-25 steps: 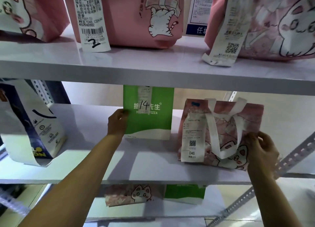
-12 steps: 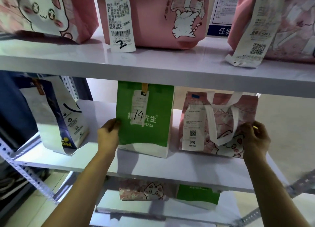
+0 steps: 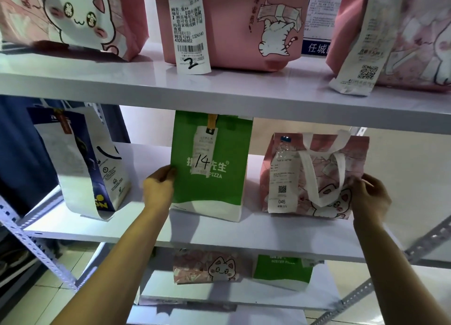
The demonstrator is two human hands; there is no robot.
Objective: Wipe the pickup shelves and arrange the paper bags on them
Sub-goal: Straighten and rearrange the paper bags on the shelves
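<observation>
My left hand (image 3: 158, 187) grips the green paper pizza bag (image 3: 210, 163), now drawn forward; my right hand (image 3: 369, 198) grips the pink cat-print paper bag (image 3: 314, 176). Front-edge alignment proceeds.

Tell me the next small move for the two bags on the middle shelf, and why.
Probably let go: the green bag and the pink cat bag already stand upright side by side, apart, while the left hand and right hand grip their outer edges.
</observation>
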